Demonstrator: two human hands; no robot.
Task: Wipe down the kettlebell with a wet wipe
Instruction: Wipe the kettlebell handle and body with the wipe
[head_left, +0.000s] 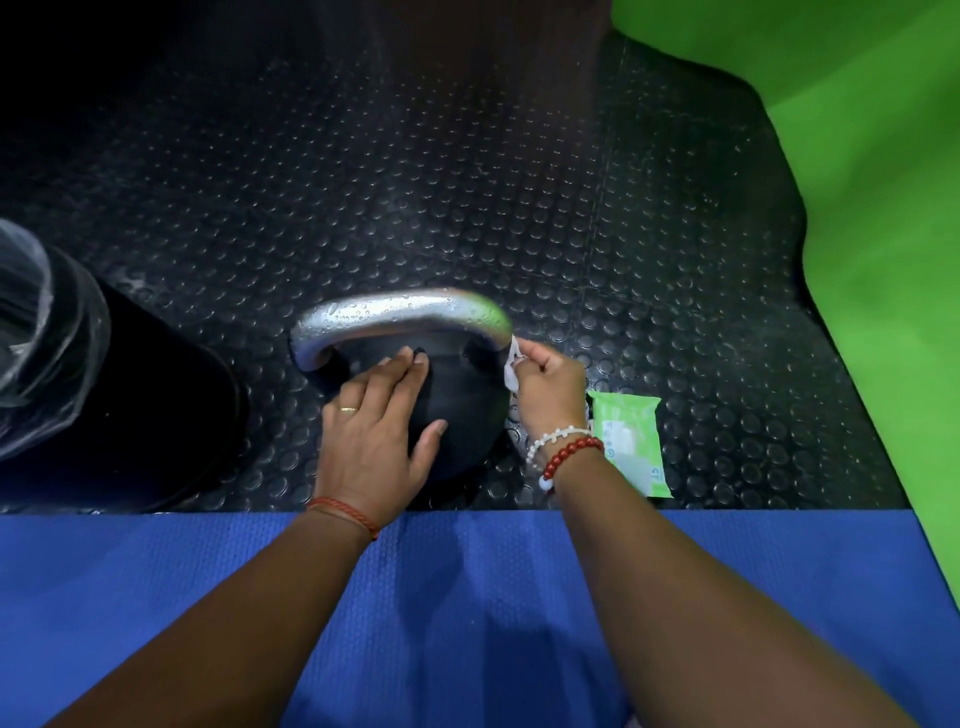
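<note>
Head: kettlebell under left hand

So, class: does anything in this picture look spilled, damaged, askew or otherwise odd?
Nothing stands out. The kettlebell sits upright on the studded floor, left hand steadying it, right hand pressing the wipe to the handle. The wipes pack lies flat beside it.

Open studded floor is left beyond the kettlebell. Its left is blocked by a black bin, its right by a wipes packet.
</note>
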